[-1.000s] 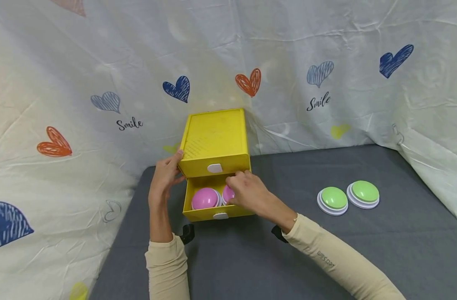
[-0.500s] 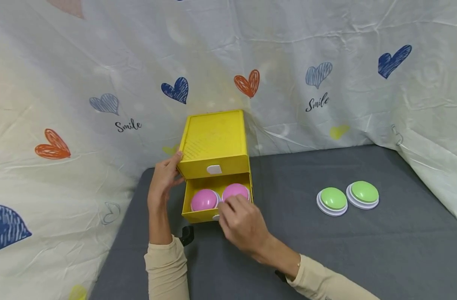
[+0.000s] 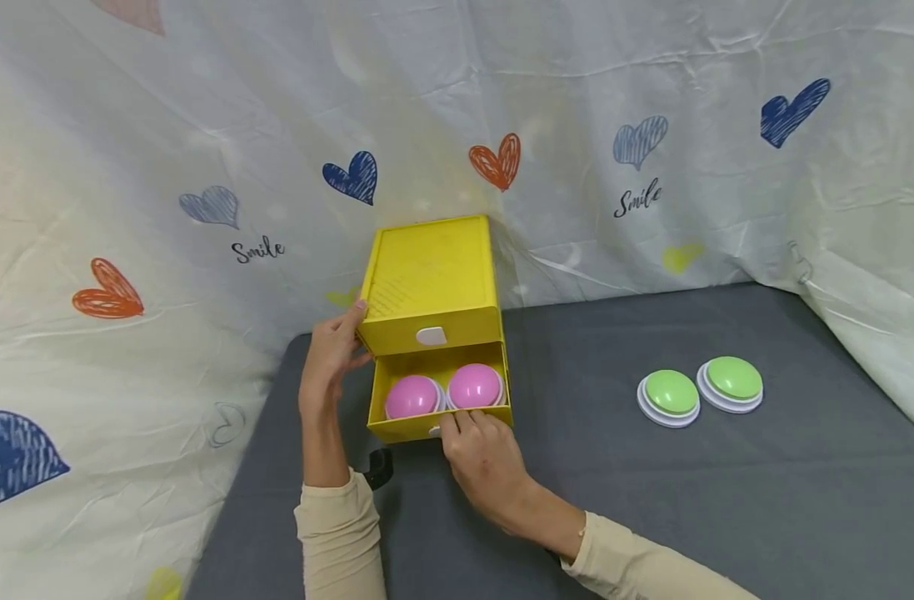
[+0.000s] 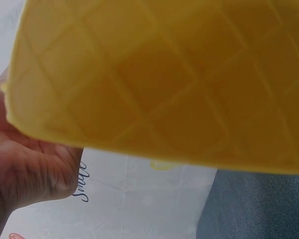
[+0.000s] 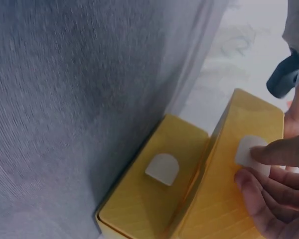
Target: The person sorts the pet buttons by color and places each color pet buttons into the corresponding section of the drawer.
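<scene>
A small yellow two-drawer box (image 3: 430, 271) stands against the back cloth, its lower drawer (image 3: 400, 431) pulled out. Side by side in that drawer sit two pink dome buttons (image 3: 412, 397) on white round bases. My left hand (image 3: 329, 354) grips the box's left front corner, thumb at the top edge and fingers by the side. At the drawer's front is my right hand (image 3: 486, 462); in the right wrist view its thumb presses the white tab (image 5: 246, 150), with the other fingers curled about the front panel. The upper drawer's white tab (image 3: 431, 336) is untouched.
Two green dome buttons (image 3: 670, 392) on white bases lie to the right on the dark grey tabletop (image 3: 614, 500). A white cloth (image 3: 561, 100) printed with hearts hangs behind and along the sides. Dark wrist gear (image 3: 379, 468) shows at the left wrist.
My right hand has come out from over the right pink button, leaving it in the drawer, and moved down to take hold of the drawer's front. The left hand stays put.
</scene>
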`<state>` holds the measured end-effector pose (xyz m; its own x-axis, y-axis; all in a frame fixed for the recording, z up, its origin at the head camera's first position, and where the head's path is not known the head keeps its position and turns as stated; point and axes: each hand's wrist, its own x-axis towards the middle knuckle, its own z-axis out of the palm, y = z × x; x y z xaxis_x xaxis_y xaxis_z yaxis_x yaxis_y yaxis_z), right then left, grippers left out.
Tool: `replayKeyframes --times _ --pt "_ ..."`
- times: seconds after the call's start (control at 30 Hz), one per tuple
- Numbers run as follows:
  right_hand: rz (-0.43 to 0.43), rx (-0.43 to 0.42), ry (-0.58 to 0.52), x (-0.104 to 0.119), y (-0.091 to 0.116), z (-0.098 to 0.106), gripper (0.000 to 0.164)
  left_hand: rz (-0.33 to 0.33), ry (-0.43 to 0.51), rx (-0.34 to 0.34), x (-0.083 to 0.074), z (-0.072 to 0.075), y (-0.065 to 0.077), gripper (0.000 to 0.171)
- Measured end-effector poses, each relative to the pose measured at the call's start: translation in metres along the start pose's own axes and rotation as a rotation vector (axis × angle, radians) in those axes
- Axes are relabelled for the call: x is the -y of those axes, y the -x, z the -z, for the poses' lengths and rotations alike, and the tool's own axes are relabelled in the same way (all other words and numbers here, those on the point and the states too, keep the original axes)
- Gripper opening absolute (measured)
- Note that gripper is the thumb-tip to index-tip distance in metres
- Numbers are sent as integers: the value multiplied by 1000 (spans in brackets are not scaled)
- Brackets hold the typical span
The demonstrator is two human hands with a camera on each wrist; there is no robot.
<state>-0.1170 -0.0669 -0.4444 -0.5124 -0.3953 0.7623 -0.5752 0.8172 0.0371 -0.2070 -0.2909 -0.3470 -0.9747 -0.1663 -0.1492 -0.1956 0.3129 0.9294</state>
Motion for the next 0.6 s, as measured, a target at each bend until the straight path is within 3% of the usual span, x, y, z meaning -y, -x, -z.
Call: replayKeyframes --times 0.3,0.6 --pt "-61 49 14 -5 -20 -14 19 -4 -16 4 1 2 3 74" --pt "-131 109 -79 -26 -41 -39 23 -3 10 0 2 1 3 74"
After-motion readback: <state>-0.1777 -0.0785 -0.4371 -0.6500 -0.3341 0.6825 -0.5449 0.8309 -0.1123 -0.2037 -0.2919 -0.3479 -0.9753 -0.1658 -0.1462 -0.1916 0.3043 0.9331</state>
